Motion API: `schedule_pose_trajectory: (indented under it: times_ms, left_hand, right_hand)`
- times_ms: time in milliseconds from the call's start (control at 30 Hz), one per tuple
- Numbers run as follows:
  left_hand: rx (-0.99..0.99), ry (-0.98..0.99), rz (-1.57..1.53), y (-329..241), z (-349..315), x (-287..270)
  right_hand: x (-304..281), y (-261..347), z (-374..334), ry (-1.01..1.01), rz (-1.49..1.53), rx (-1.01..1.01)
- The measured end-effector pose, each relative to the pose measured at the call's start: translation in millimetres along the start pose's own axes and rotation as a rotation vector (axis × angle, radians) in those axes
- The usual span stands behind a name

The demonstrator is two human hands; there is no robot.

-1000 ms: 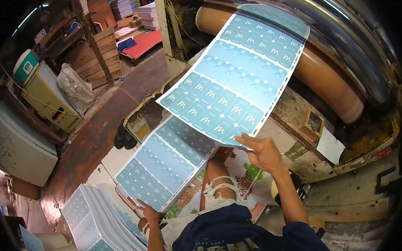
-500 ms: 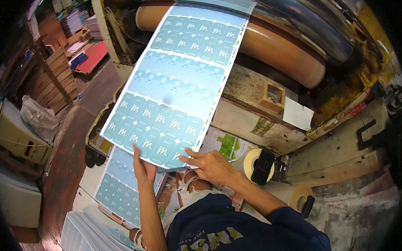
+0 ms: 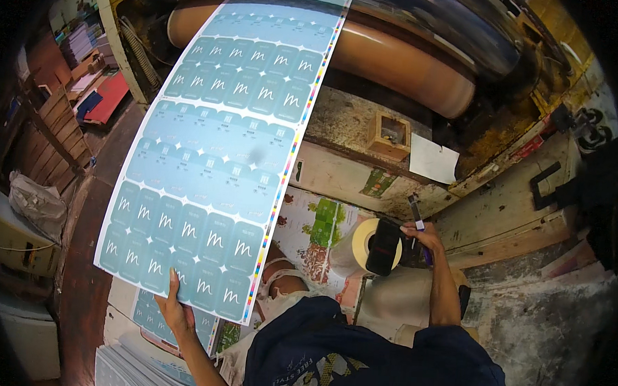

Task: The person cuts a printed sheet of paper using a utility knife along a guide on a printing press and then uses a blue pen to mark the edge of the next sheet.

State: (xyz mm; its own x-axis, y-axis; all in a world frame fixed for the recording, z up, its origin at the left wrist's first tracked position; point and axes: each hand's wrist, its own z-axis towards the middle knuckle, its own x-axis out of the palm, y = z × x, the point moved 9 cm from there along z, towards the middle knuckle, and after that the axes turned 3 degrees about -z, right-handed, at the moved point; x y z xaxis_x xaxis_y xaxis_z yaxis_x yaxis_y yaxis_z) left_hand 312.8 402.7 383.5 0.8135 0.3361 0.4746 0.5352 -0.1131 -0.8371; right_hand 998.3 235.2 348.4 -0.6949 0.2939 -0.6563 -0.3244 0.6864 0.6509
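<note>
Two bare hands are at work, well apart from each other. The left hand (image 3: 169,308) comes up from the lower edge on a raised forearm and holds the near edge of a large printed sheet (image 3: 220,168); its grip is pinching the paper, with the thumb lying on the printed face and the fingers hidden beneath. The right hand (image 3: 421,236) reaches forward on a nearly straight arm, and its grip is pressed together around a thin pen-like tool (image 3: 416,213) that sticks up and away from the knuckles. Just left of that hand stands a black object (image 3: 384,246), in front of a roll of pale tape (image 3: 355,247).

One sheet is in hand. It is light blue, covered with rows of small panels, and a strip of coloured squares runs down its right edge. Its long axis runs from the lower left, at the left hand, up and slightly right toward the top of the view, where its far end lies over a long tan roller (image 3: 397,59) of the machine. The sheet hangs in the air over the table (image 3: 337,173).

One stack of similar blue sheets (image 3: 136,372) lies below the left forearm. One small wooden box (image 3: 389,134) and one white slip of paper (image 3: 432,159) sit on the machine's ledge.
</note>
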Motion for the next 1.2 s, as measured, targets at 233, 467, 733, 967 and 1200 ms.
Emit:
schedule_pose_trajectory:
  times_ms: [233, 467, 733, 967, 1200]
  left_hand:
    - [-0.029, -0.096, -0.02, 13, -17, -20]
    - [-0.091, -0.154, 0.006, 26, -60, -77]
    - [-0.058, -0.168, 0.027, 23, -118, -135]
    - [-0.165, -0.275, 0.05, 20, -134, -175]
    - [-0.176, -0.276, 0.036, 20, -145, -202]
  right_hand:
    - [-9, -9, 1, 0.095, 0.013, 0.115]
    - [-32, -25, -44, -0.047, -0.017, 0.143]
    - [-59, -65, -97, -0.14, 0.002, 0.301]
    - [-38, -50, -88, -0.156, 0.049, 0.256]
    - [-90, -35, -69, -0.553, 0.213, -0.2]
